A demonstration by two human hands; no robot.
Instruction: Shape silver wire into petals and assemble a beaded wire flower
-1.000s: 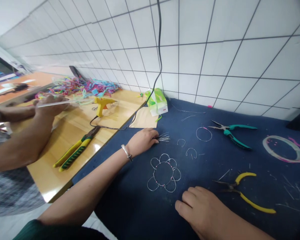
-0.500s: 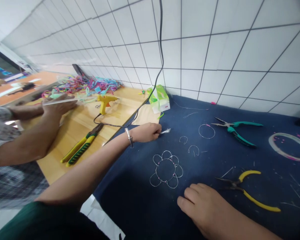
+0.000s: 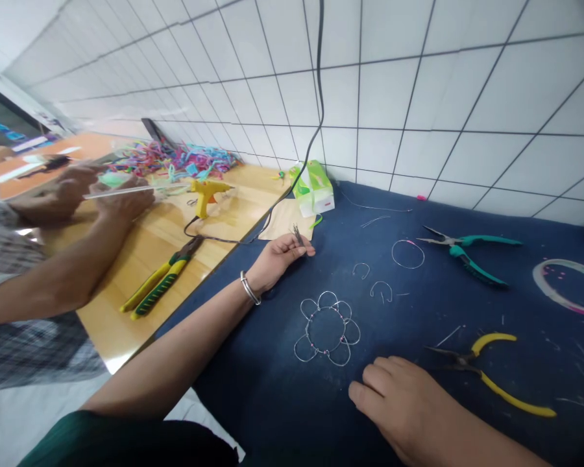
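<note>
My left hand (image 3: 278, 258), a metal bangle on its wrist, is turned palm up above the dark blue cloth (image 3: 253, 363) and pinches a small bundle of thin wire pieces (image 3: 297, 235) between thumb and fingers. A wire flower (image 3: 327, 328) of several loops with pink beads lies flat just below it. My right hand (image 3: 409, 408) rests knuckles-up on the cloth near the flower, its fingers curled and nothing seen in them. Two small wire arcs (image 3: 372, 280) and a wire ring (image 3: 407, 253) lie beyond the flower.
Teal pliers (image 3: 467, 253) and yellow pliers (image 3: 491, 376) lie on the right. A yellow glue gun (image 3: 207, 192), green-yellow cutters (image 3: 160, 280) and a green tissue box (image 3: 312, 188) sit left. Another person's hands (image 3: 97, 194) hold a clear stick over the wooden table (image 3: 126, 311).
My left hand has gathered the wire pieces off the cloth, lifted them and turned palm up. My right hand has stayed in place. The other person's hands shifted slightly.
</note>
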